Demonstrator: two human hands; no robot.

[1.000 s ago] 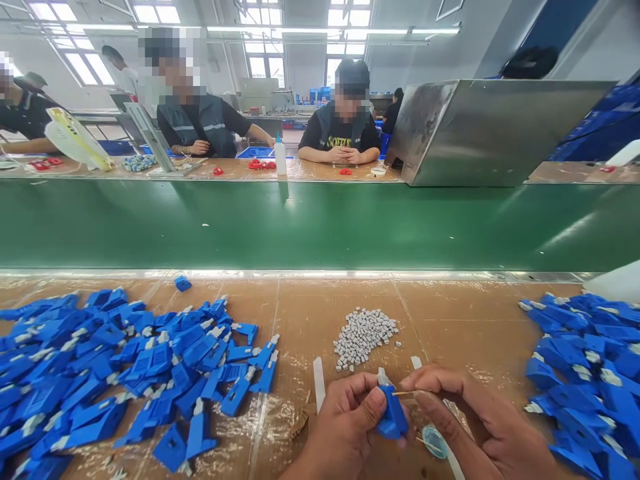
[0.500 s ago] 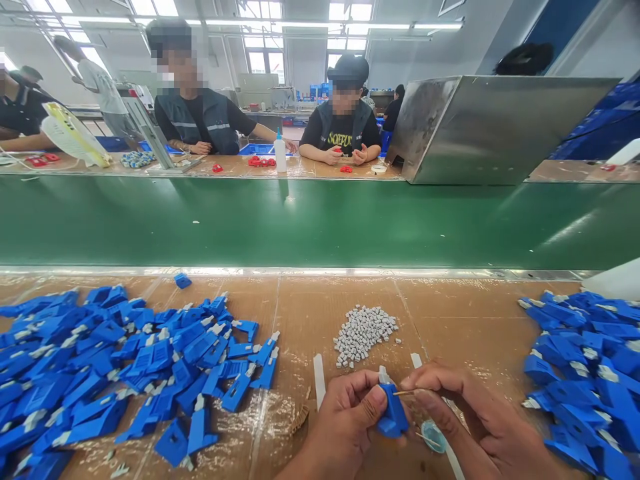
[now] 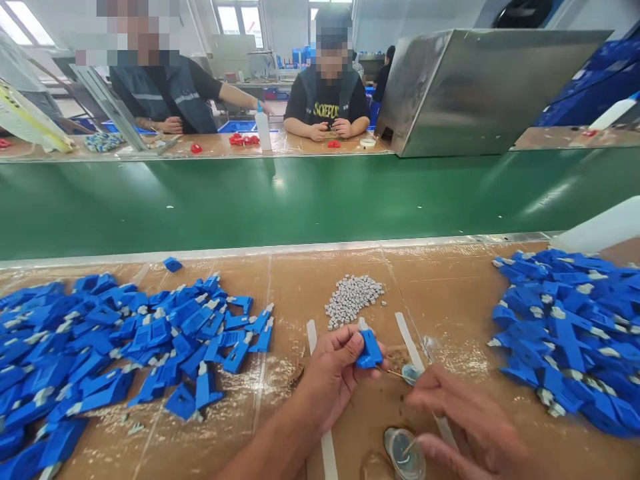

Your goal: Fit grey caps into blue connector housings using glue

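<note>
A blue plastic piece (image 3: 369, 349) with a light grey tip is pinched between the thumb and fingers of my left hand (image 3: 333, 373). To its right, a thin stick (image 3: 395, 375) reaches from a small light-blue dish (image 3: 411, 375) toward my left fingertips. My right hand (image 3: 460, 420), somewhat blurred, hovers at the lower right with thumb and fingers apart and nothing visible between them. Close to its thumb stands a small clear cup (image 3: 404, 455) with something thin inside. Beyond my left hand lies a pile of small grey pieces (image 3: 353, 298).
Blue pieces with grey ends form a large heap on the left (image 3: 110, 347) and another on the right (image 3: 570, 327). A green belt (image 3: 300, 193) runs across beyond the table. Co-workers sit opposite, near a white bottle (image 3: 263, 128) and a metal housing (image 3: 480, 93).
My view has tilted downward. The right hand, which held a thin stick against the blue piece, has moved away and its fingers have parted. My left hand still grips the piece, now turned.
</note>
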